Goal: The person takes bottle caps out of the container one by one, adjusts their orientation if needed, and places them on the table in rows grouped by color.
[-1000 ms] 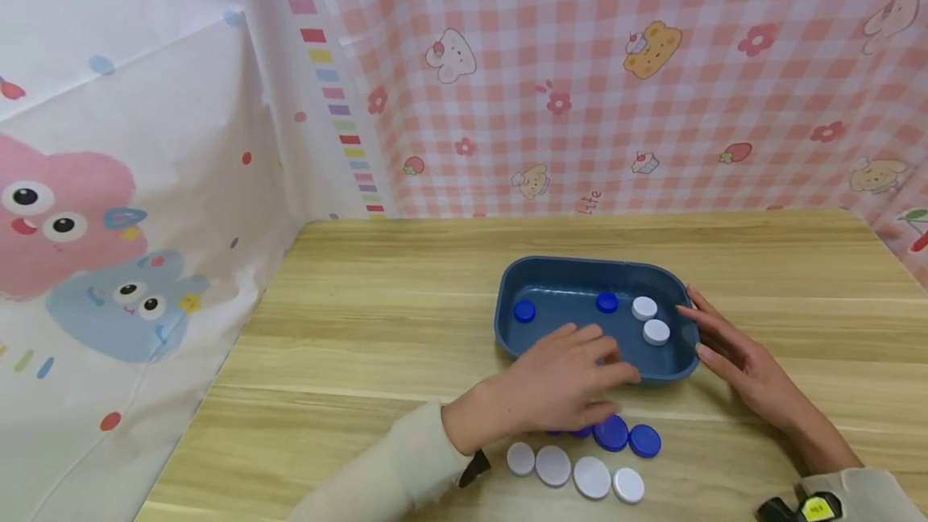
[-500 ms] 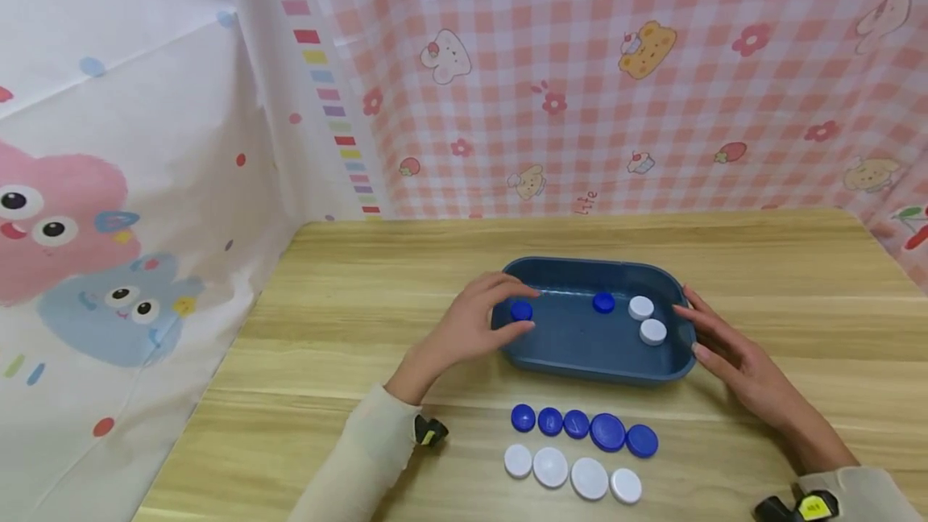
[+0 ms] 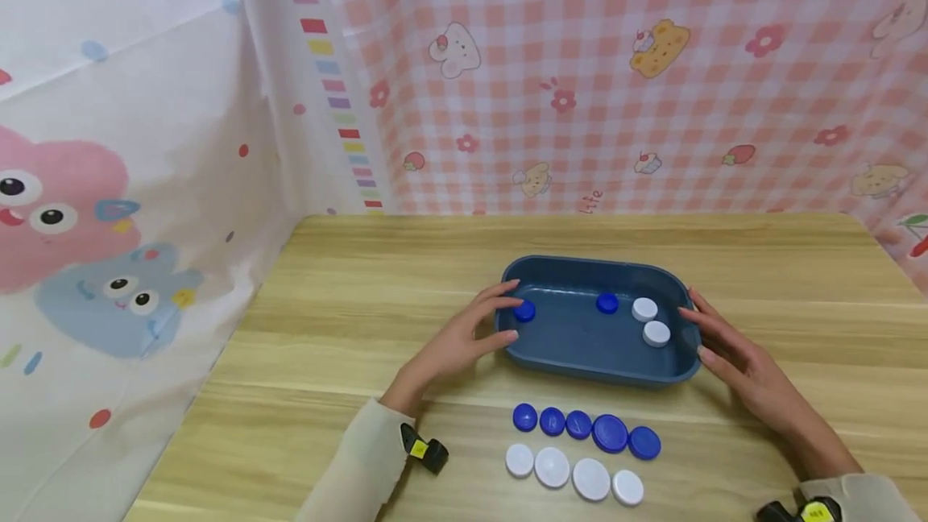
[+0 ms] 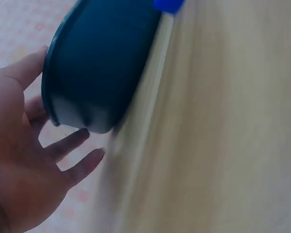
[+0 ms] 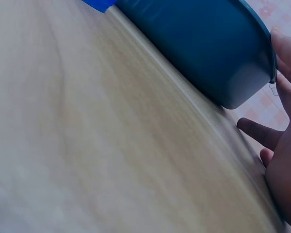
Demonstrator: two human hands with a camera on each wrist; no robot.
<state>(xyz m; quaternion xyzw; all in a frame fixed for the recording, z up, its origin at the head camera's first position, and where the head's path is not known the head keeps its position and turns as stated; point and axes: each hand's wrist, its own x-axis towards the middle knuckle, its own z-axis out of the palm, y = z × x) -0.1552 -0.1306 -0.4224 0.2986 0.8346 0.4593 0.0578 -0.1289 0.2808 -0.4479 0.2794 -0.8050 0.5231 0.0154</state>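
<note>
A dark blue oblong tray (image 3: 587, 357) stands on the table in the head view. In it lie two blue bottle caps, one near the left end (image 3: 524, 311) and one further right (image 3: 606, 303), plus two white bottle caps (image 3: 656, 334) at the right. My left hand (image 3: 458, 338) is at the tray's left end, its loosely spread fingertips over the rim and thumb at the near side. At the right end my right hand (image 3: 750, 369) rests fingertips and thumb against the rim. Both wrist views show the tray's outer wall (image 4: 97, 73) beside spread fingers.
In front of the tray, a row of several blue bottle caps (image 3: 578, 424) lies above a row of several white ones (image 3: 553, 468) on the wooden table (image 3: 362, 288). A pink checked cloth (image 3: 580, 127) hangs behind the table, a white printed cloth (image 3: 181, 119) at the left.
My left hand has swung from over the near edge of the tray and the blue caps to the tray's left end. My right hand has stayed at the right end.
</note>
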